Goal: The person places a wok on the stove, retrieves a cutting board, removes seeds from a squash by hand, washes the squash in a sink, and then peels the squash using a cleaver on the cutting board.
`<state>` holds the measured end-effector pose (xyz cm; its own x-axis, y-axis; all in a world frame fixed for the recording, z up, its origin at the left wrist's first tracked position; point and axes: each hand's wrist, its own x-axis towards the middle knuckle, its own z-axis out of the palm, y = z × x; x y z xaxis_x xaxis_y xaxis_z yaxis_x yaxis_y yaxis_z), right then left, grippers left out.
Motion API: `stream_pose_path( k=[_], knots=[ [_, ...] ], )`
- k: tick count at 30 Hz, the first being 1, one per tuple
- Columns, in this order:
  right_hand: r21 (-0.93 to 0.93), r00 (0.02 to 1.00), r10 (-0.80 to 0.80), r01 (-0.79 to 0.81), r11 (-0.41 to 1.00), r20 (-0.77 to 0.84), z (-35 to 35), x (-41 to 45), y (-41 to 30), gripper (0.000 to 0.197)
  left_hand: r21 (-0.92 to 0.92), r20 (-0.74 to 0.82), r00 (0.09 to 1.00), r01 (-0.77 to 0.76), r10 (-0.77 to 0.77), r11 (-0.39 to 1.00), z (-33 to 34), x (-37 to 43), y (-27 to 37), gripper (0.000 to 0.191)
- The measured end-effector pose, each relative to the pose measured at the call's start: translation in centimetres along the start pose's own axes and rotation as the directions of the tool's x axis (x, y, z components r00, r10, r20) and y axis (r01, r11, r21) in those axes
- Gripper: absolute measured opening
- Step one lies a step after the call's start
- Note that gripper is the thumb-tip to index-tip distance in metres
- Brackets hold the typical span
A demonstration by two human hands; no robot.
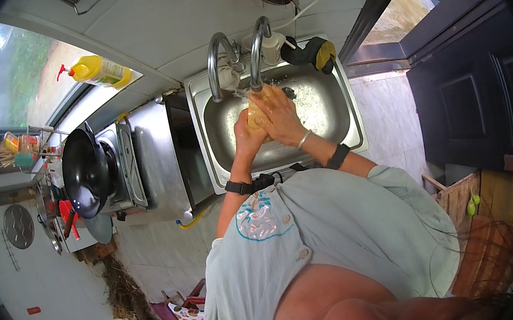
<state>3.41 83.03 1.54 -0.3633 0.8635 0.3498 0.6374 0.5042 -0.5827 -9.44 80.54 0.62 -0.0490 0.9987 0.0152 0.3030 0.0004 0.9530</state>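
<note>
Both my hands are over a stainless steel sink (329, 130), under the right-hand chrome faucet (255, 63). A wet, pale yellow piece (255, 115), perhaps food, lies between them; its exact kind is unclear. My left hand (250, 134) grips it from the lower left. My right hand (282, 115) lies across its upper right side, fingers towards the spout, partly covering it. Water splashes around the spout and my fingers. A second chrome faucet (213, 65) curves over the sink's left side. Something small and dark (289, 92) sits in the basin behind my right hand.
Dark gloves or cloth (315, 53) and a whitish cup (272, 48) rest at the sink's back rim. To the left stand a gas stove (131, 164) and a black wok (82, 175). A yellow pump bottle (102, 72) is on the windowsill. A dark door (472, 97) is at right.
</note>
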Motion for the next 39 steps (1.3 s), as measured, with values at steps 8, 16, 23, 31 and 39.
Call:
stream_pose_path(
  k=[8,16,23,31,39],
  knots=[
    [0.504,0.981,0.053,-0.141,0.852,0.186,1.4,3.5,6.0,0.034,-0.039,0.273,0.962,-0.02,0.03,0.999,-0.8,-0.3,1.8,0.043],
    [0.826,0.798,0.267,-0.563,0.012,0.54,1.4,2.2,7.7,0.031,-0.425,0.311,0.947,0.216,-0.083,0.879,-2.2,0.1,0.4,0.044],
    [0.799,0.65,0.47,-0.53,-0.284,0.598,3.5,-0.3,9.2,0.034,-0.63,0.16,0.959,0.282,-0.235,0.723,-1.7,1.5,-1.0,0.027],
    [0.556,0.531,0.606,-0.814,0.17,0.592,0.0,-0.4,8.8,0.04,-0.547,0.104,0.862,0.467,-0.497,0.695,-1.7,4.6,-1.1,0.029],
    [0.541,0.847,0.284,-0.511,0.668,0.45,-1.6,2.5,8.7,0.027,-0.513,0.31,0.856,0.518,-0.415,0.685,-1.4,5.8,-0.6,0.031]
  ],
)
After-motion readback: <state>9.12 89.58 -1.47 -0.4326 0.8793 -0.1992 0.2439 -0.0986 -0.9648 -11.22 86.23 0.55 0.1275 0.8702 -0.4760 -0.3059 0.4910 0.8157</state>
